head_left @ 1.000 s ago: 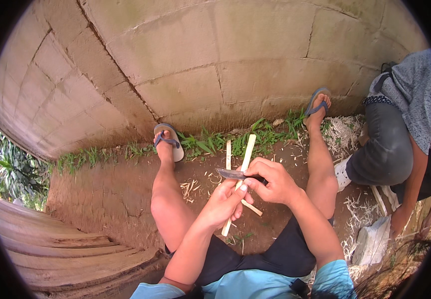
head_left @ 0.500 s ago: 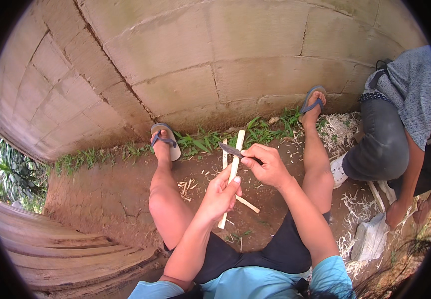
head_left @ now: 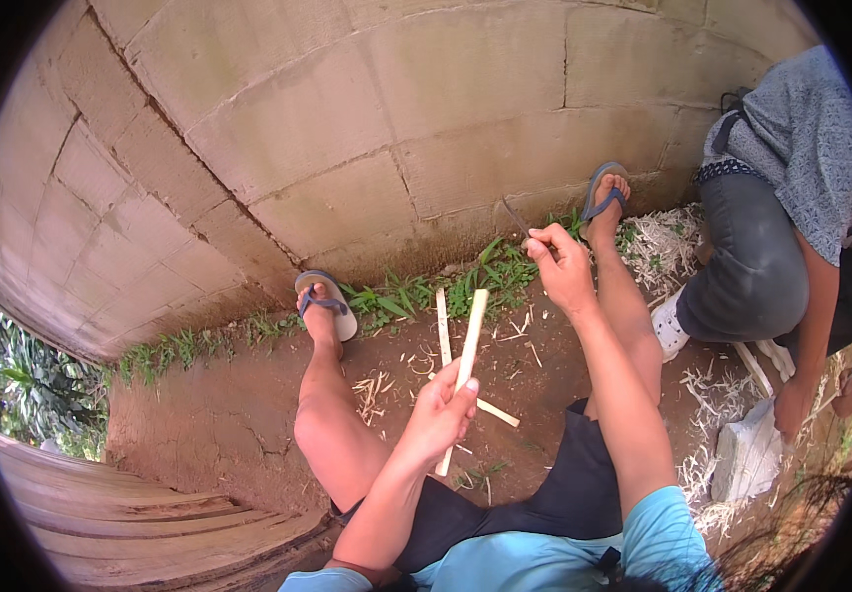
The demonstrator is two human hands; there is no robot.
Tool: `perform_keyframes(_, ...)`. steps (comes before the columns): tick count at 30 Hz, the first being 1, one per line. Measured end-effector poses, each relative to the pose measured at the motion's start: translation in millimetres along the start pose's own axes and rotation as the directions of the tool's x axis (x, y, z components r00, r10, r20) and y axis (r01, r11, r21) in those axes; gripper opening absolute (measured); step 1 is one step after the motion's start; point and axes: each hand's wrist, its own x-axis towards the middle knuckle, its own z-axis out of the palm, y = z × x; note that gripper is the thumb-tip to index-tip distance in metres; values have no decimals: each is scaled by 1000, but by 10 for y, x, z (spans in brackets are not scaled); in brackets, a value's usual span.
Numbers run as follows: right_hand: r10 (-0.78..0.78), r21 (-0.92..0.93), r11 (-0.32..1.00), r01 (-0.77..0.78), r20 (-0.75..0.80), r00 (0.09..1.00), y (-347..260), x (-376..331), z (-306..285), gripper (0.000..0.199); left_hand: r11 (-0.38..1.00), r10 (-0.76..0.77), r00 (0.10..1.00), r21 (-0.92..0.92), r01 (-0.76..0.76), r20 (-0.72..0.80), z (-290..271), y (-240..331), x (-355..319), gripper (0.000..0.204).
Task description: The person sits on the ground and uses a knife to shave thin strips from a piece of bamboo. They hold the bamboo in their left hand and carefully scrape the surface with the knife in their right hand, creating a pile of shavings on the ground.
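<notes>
My left hand (head_left: 443, 407) is closed around a pale wooden stick (head_left: 472, 333), which stands tilted with its upper end pointing away from me. Up and to the right, my right hand (head_left: 561, 264) grips a knife (head_left: 516, 216) by its handle. The blade points up and left toward the wall, apart from the stick; the handle is hidden in my fingers. Beyond my left hand, another thin pale stick (head_left: 443, 326) lies on the ground, and a further stick (head_left: 498, 412) lies partly behind the hand.
A block wall (head_left: 347, 168) runs ahead, with green weeds (head_left: 396, 299) at its foot. Wood shavings (head_left: 372, 395) litter the soil between my legs. At right crouches another person (head_left: 771, 257), a hand by a pale stone block (head_left: 747, 452). Wooden boards (head_left: 140, 523) lie at lower left.
My right hand has lifted the knife off the stick and moved it up and to the right. The left hand still holds the stick in nearly the same place.
</notes>
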Motion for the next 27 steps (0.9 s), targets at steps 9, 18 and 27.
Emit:
perform_keyframes(9, -266, 160, 964, 214, 509, 819, -859, -721, 298, 10, 963, 93, 994, -248, -105, -62, -142, 69, -7, 28)
perform_keyframes(18, -180, -145, 969, 201, 146, 973, -472, -192, 52, 8, 995, 76, 982, -72, -64, 172, -102, 53, -198, 43)
perform_keyframes(27, -292, 95, 956, 278, 397, 870, -971, -557, 52, 12, 906, 86, 990, -423, -31, 112, -158, 147, -39, 40)
